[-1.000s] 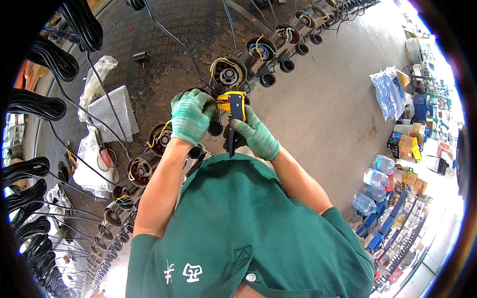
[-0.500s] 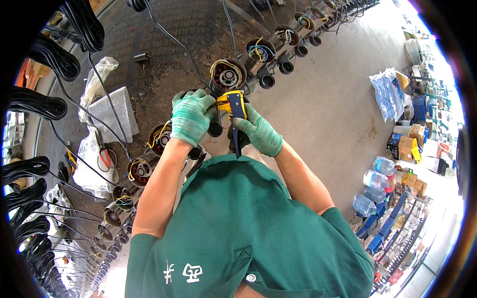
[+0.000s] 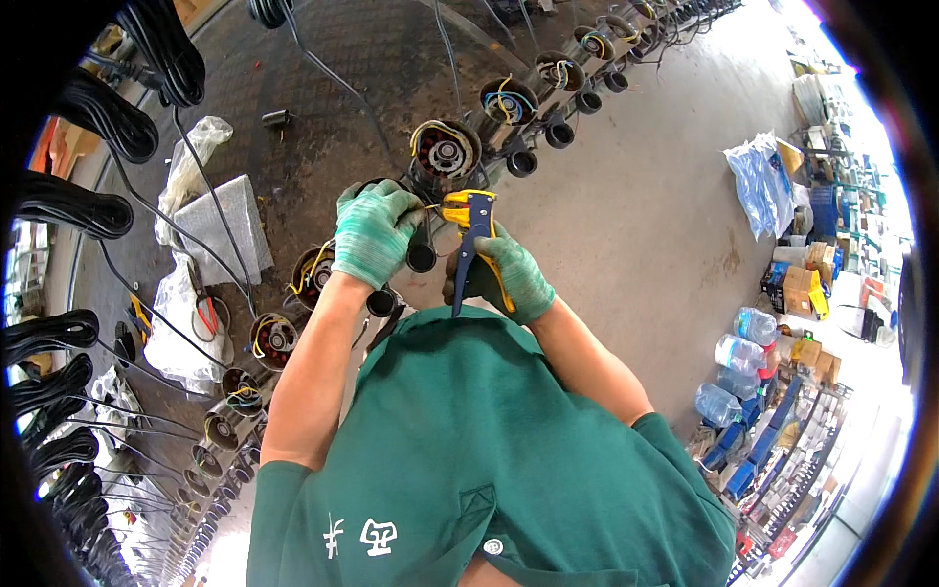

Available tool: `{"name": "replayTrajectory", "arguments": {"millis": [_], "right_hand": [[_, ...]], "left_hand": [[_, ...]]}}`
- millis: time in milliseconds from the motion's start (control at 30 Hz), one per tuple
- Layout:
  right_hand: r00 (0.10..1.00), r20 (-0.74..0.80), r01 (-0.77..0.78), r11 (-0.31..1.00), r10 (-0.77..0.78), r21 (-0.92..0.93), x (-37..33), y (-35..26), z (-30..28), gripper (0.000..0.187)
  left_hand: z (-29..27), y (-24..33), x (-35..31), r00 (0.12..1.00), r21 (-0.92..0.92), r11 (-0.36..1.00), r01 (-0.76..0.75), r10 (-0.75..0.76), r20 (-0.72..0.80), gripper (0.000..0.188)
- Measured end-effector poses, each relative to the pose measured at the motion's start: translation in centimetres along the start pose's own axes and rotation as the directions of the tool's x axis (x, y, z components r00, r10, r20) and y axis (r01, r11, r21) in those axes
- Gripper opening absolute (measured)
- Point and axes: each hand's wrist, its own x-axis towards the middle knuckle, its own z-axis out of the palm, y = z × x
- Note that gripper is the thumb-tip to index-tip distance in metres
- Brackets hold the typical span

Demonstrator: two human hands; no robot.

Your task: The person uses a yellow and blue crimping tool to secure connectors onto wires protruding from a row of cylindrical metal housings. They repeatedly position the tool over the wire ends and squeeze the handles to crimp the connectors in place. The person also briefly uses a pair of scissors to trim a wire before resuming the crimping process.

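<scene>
My right hand [image 3: 516, 275], in a green knit glove, is wrapped round the handles of a yellow and dark blue wire stripper [image 3: 478, 227]. The tool's yellow nose points left, and its handles stand apart. Beside it my left hand [image 3: 372, 235], gloved alike, is closed with fingertips pinched on a thin wire [image 3: 428, 206] whose end reaches toward the stripper's jaws. Whether the jaws touch the wire is too small to tell. That hand covers most of a round metal housing in the row. Just beyond sits an open motor housing [image 3: 445, 152] with copper windings and yellow leads.
More motor housings [image 3: 274, 338] run in a diagonal row along the dark worktop's edge. Coiled black cables [image 3: 73, 203] hang at the left. Red-handled scissors [image 3: 206, 315] lie on plastic wrap, near a small black cylinder [image 3: 277, 118]. Water bottles [image 3: 738, 354] and boxes line the right.
The wire stripper has shifted slightly right and tilted, and its handles have spread, showing the yellow one. My left hand stays almost in place.
</scene>
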Motion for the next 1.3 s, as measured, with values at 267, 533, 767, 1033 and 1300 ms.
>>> {"name": "replayTrajectory", "arguments": {"millis": [267,533,767,1033,1300], "right_hand": [[0.998,-0.031,0.048,0.996,-0.05,-0.07,-0.9,-0.7,-0.3,0.061],[0.996,-0.058,0.07,0.995,-0.074,-0.067,-1.2,-0.6,-2.0,0.056],[0.996,-0.084,0.022,0.99,-0.034,-0.14,-1.2,-1.6,0.0,0.056],[0.997,-0.075,0.018,0.982,-0.032,-0.186,-1.0,-1.4,-0.1,0.063],[0.997,-0.064,0.019,0.973,-0.034,-0.23,-1.0,-1.4,0.0,0.062]], "left_hand": [[-1.6,-0.6,0.2,0.997,-0.138,0.989,0.059,-0.05,0.063,0.035],[-6.8,-3.2,-3.3,0.992,-0.092,0.989,0.113,-0.108,0.058,0.032],[-4.4,0.5,-3.5,0.987,0.16,0.984,0.081,-0.101,0.122,0.03],[-3.4,-0.5,-3.6,0.949,0.102,0.952,0.29,-0.3,0.097,0.027],[-4.2,-1.1,-3.9,0.974,-0.055,0.983,0.173,-0.162,0.16,0.017]]}}
